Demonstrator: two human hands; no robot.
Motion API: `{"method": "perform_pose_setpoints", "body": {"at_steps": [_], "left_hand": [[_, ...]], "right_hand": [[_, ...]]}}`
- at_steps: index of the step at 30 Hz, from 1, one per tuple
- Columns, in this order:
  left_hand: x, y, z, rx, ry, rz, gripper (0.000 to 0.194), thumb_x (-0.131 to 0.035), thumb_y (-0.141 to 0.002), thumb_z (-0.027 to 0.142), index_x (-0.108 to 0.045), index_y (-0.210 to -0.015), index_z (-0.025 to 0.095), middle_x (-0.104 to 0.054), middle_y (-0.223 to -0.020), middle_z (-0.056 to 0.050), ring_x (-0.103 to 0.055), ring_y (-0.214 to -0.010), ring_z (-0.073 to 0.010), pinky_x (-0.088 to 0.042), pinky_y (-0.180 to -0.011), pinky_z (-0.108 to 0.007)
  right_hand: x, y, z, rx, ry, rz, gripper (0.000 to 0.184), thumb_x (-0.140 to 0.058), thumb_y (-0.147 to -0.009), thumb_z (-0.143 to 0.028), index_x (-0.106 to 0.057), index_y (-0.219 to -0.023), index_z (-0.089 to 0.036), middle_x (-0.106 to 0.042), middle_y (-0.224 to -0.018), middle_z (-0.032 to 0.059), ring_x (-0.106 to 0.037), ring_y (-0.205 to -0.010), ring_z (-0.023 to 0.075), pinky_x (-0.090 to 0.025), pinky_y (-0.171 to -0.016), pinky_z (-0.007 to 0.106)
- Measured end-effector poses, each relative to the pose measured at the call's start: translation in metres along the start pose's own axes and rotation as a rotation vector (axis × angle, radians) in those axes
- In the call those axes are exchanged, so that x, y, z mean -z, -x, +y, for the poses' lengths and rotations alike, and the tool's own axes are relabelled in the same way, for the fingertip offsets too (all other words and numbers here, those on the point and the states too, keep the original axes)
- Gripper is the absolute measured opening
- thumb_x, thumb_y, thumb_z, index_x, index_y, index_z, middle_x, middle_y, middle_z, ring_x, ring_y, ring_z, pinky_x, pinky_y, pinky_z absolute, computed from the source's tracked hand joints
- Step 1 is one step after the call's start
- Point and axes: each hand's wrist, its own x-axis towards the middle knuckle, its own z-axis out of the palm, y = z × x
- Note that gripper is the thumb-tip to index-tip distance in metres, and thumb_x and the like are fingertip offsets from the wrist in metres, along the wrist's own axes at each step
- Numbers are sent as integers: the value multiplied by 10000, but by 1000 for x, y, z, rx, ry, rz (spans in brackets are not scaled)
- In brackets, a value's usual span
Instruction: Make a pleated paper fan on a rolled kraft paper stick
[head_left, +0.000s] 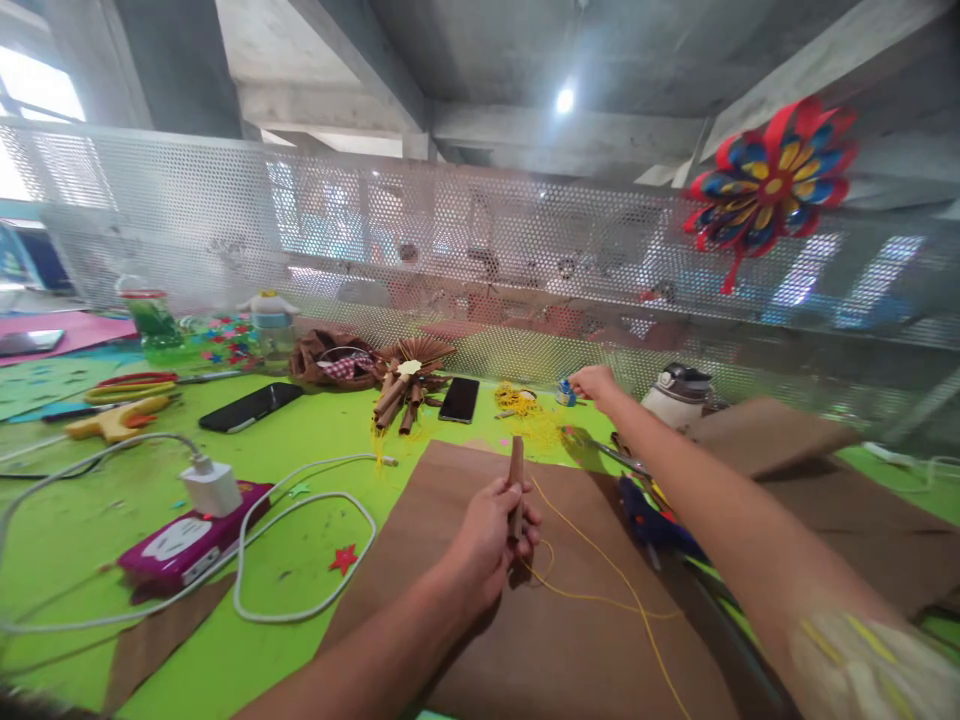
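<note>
My left hand [499, 535] is wrapped around a rolled brown paper tube [517, 465], held upright over a large brown paper sheet [450, 500]. Yellow thread [600, 560] runs from near this hand across the sheet. At arm's length toward the back, my right hand [595, 383] has its fingers closed beside a small blue container [566, 392]. What those fingers grip, if anything, is too small to make out. A tangle of yellow thread [520, 402] lies left of the container. Scissors [600, 445] and a dark blue glue gun [652, 515] lie beneath my right forearm.
A phone [459, 400], a bundle of brown paper rolls [401, 395] and a second phone [251, 406] lie farther left. White cable [307, 495] loops around a purple power strip [191, 545]. Folded brown paper [772, 435] sits at right. A perforated metal screen [450, 250] stands behind the table.
</note>
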Motion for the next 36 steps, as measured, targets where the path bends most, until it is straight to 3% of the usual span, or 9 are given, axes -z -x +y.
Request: {"method": "perform_pose_setpoints", "body": {"at_steps": [5, 12, 15, 17, 19, 21, 23, 28, 36], "left_hand": [[4, -4, -5, 2, 6, -8, 106, -413, -869, 214, -475, -932, 156, -533, -571, 18, -477, -413, -85, -258, -417, -186], [6, -8, -8, -4, -13, -18, 109, -463, -849, 237, -468, -922, 156, -529, -576, 19, -477, -417, -81, -250, -415, -180], [5, -6, -6, -2, -19, -27, 95, -426, -864, 209, -469, -927, 152, -526, -573, 17, -481, -422, -80, -246, -411, -176], [4, -5, -5, 0, -17, -37, 94, -408, -870, 192, -471, -924, 148, -524, -569, 16, -486, -427, -81, -257, -413, -175], [3, -4, -4, 1, -13, -46, 91, -407, -869, 183, -476, -916, 146, -526, -569, 16, -489, -429, -81, -269, -414, -173], [2, -3, -3, 3, -9, -59, 87, -412, -866, 175, -482, -906, 142, -530, -571, 13, -492, -429, -81, -277, -412, -172], [0, -2, -4, 14, -6, -76, 89, -412, -867, 172, -487, -897, 137, -534, -571, 9, -493, -424, -83, -282, -405, -174], [-4, 1, -6, 30, 0, -99, 102, -412, -872, 178, -497, -901, 129, -551, -581, -3, -507, -425, -87, -306, -396, -173], [-2, -1, -7, 20, 11, -83, 117, -437, -851, 157, -547, -873, 124, -586, -598, -30, -562, -489, -107, -406, -440, -181]], "right_hand": [[29, -14, -58, -39, -106, 38, 336, -548, -891, -318, -537, -1179, -144, -568, -1169, 95, -591, -982, 206, -510, -817, 408], [67, 3, -127, 167, -165, 149, 306, -540, -898, -307, -543, -1159, -148, -581, -1133, 82, -601, -934, 187, -524, -777, 381], [74, 26, -151, 258, -153, 102, 204, -488, -930, -260, -567, -1050, -114, -604, -899, 32, -581, -688, 87, -499, -601, 242], [70, 45, -158, 302, -134, 42, 103, -524, -906, -196, -582, -893, -112, -491, -610, -53, -413, -455, 20, -355, -449, 148], [60, 65, -153, 308, -111, -33, 98, -588, -850, -128, -576, -753, -128, -330, -452, -100, -250, -379, 9, -228, -397, 155], [44, 85, -135, 288, -67, -112, 135, -638, -796, -116, -581, -676, -139, -302, -395, -99, -230, -370, 21, -189, -387, 184], [25, 106, -107, 304, 65, -181, 127, -664, -762, -167, -610, -649, -149, -338, -387, -81, -243, -364, 34, -181, -388, 205], [-15, 152, -39, 382, 286, -152, 117, -651, -679, -166, -658, -564, -148, -453, -430, -43, -340, -434, 70, -247, -456, 236], [-33, 201, 1, 424, 387, -122, 174, -548, -731, -209, -702, -666, -162, -565, -512, -15, -423, -484, 102, -255, -478, 228]]}}
